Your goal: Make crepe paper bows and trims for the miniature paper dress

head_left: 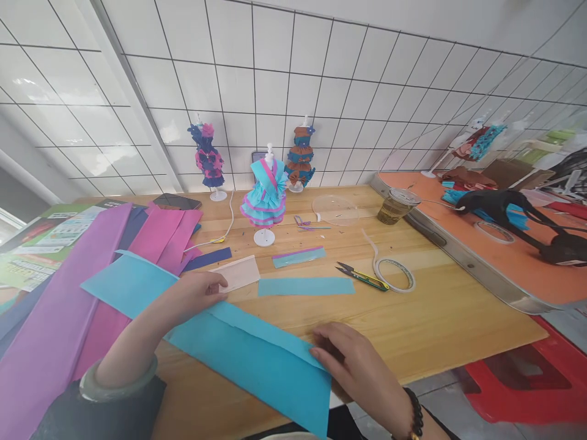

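A long, folded sheet of blue crepe paper (261, 351) slants across the near side of the table. My left hand (197, 290), with a pale bangle at the wrist, has its fingers curled over the sheet's upper edge. At the sheet's right end, my right hand (351, 354) pinches the folded edge between thumb and fingers; dark beads circle that wrist. Just beyond lie a flat blue strip (306, 286), a purple-edged blue strip (298, 257) and a pale pink piece (236, 275). Thread snips (362, 277) rest beside a roll of white tape (394, 275).
Purple crepe paper (68, 311) and pink crepe paper (158, 235) are piled at left. Small dress forms stand near the tiled wall, one in a blue ruffled dress (265, 192). A lidded cup (397, 205) stands by the orange table (495, 244). A red stool (527, 379) is at lower right.
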The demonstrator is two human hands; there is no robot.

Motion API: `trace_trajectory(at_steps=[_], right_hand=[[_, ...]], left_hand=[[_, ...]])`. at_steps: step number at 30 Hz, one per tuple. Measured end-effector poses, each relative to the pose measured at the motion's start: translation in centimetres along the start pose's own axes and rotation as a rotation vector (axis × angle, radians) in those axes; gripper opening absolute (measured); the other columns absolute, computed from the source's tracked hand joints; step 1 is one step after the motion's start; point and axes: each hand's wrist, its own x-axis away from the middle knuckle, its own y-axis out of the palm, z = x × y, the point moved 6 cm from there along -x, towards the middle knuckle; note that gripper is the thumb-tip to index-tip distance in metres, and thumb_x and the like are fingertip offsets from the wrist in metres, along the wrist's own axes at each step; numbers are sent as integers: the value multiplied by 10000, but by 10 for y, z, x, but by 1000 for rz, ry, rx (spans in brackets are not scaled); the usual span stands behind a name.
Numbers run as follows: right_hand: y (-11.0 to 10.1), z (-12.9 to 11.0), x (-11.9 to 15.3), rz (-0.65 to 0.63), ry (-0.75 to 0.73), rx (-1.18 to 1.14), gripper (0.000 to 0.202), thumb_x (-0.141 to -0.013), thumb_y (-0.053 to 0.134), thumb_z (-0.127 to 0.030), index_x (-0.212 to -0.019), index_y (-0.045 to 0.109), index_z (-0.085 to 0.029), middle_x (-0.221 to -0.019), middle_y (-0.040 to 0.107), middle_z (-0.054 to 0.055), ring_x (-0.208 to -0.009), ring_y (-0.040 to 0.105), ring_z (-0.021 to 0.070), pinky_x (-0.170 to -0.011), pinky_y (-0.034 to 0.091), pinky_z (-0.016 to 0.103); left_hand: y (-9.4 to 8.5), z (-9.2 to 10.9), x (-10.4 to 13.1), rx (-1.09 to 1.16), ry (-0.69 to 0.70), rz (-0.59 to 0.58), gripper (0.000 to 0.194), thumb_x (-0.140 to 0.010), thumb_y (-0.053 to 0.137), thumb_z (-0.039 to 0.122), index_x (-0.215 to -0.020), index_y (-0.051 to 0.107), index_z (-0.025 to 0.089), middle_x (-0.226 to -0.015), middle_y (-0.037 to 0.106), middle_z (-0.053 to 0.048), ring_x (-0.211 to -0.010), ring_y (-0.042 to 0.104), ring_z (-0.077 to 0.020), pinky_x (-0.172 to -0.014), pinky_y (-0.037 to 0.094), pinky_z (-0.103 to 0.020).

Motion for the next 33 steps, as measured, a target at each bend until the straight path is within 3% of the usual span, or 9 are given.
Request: trace_trajectory(at_steps=[4, 10, 14, 17, 21, 25, 33], right_hand=[[10, -9, 2, -15, -9, 60, 193, -816, 541, -325, -977, 600, -237, -927, 631, 66, -859, 571, 225, -752, 461, 352], [11, -16, 0, -72, -10, 31, 108, -848, 492, -254, -849, 600, -240, -845, 616, 35, -830, 558, 204, -743, 446, 345], [-1, -15, -3, 10, -36, 36, 157, -876, 424, -211, -883, 578, -239, -865, 592, 50, -835, 549, 201, -749, 444, 347], [-8, -10, -2, 58, -77, 43, 184, -872, 395, -156, -901, 556, -240, -897, 587, 56, -853, 547, 199, -748, 450, 344], [-11, 0, 5, 130, -140, 68, 200, -857, 376, -117, -903, 528, -238, -970, 585, 66, -921, 546, 204, -774, 458, 355], [-11, 13, 12, 144, -150, 63, 199, -855, 360, -115, -920, 496, -245, -1009, 602, 58, -956, 553, 195, -791, 470, 348], [-14, 22, 16, 65, -144, 6, 211, -861, 329, -135, -905, 513, -229, -990, 624, 66, -923, 598, 167, -760, 504, 289]], left_hand=[[4, -4, 15, -27, 60, 4, 253, -753, 524, 355, -961, 631, 259, -964, 638, -29, -899, 563, -219, -749, 423, -287], [6, 9, 32, -205, 169, 21, 365, -767, 470, 179, -1102, 570, 286, -1095, 576, -23, -1111, 440, -232, -914, 326, -348], [6, 14, 33, -266, 173, 45, 377, -745, 449, 119, -1073, 582, 251, -930, 594, -30, -983, 499, -218, -833, 357, -334], [7, 19, 34, -339, 214, 81, 293, -746, 419, 84, -912, 620, 216, -839, 580, -32, -896, 505, -211, -775, 363, -331], [12, 23, 41, -444, 305, 125, 324, -692, 343, -22, -760, 578, 189, -796, 555, -41, -824, 484, -203, -729, 360, -330], [16, 13, 51, -511, 301, 164, 376, -598, 313, -88, -751, 534, 174, -799, 545, -46, -769, 470, -197, -673, 359, -311], [21, -11, 66, -605, 175, 146, 409, -593, 292, -116, -743, 538, 175, -783, 538, -50, -673, 481, -188, -598, 358, -302]])
